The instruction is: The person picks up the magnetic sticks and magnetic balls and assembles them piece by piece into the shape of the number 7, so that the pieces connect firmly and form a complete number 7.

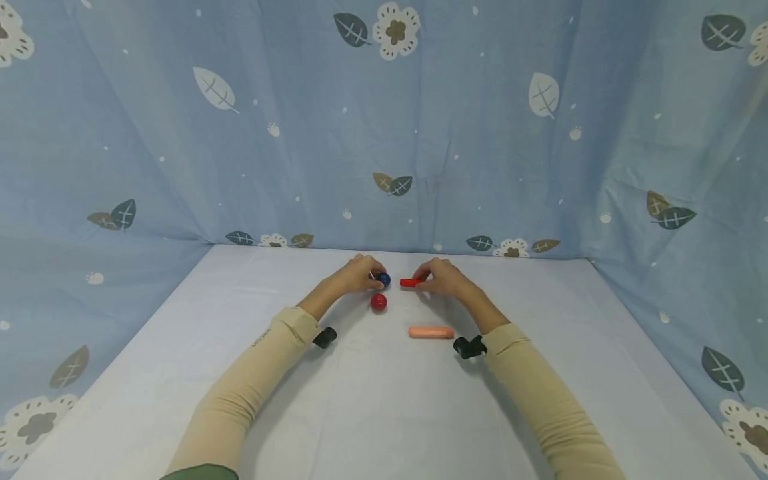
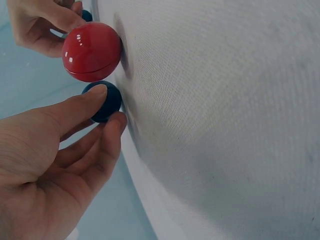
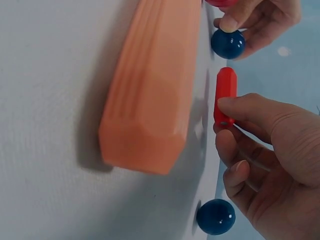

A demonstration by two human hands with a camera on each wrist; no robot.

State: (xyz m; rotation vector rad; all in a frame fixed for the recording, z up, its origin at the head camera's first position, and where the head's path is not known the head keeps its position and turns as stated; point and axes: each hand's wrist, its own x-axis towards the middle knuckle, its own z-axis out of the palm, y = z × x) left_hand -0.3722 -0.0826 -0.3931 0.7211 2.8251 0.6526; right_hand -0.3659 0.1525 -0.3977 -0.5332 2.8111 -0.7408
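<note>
My left hand (image 1: 355, 275) pinches a dark blue ball (image 2: 111, 102) between thumb and fingertips, low over the white tabletop. To its right, my right hand (image 1: 445, 277) holds a short red stick (image 3: 226, 90) by one end, the free end pointing toward the blue ball. A glossy red ball (image 1: 379, 303) lies just nearer than the left hand, apart from it. A second blue ball (image 3: 216, 216) rests beside the right hand in the right wrist view; in the head view that hand hides it.
An orange ridged stick (image 1: 431, 332) lies crosswise on the white table (image 1: 384, 407), nearer than the right hand. Black wrist cameras (image 1: 470, 347) stick out from both sleeves. A blue patterned curtain (image 1: 444, 133) hangs behind the table's far edge and along its sides.
</note>
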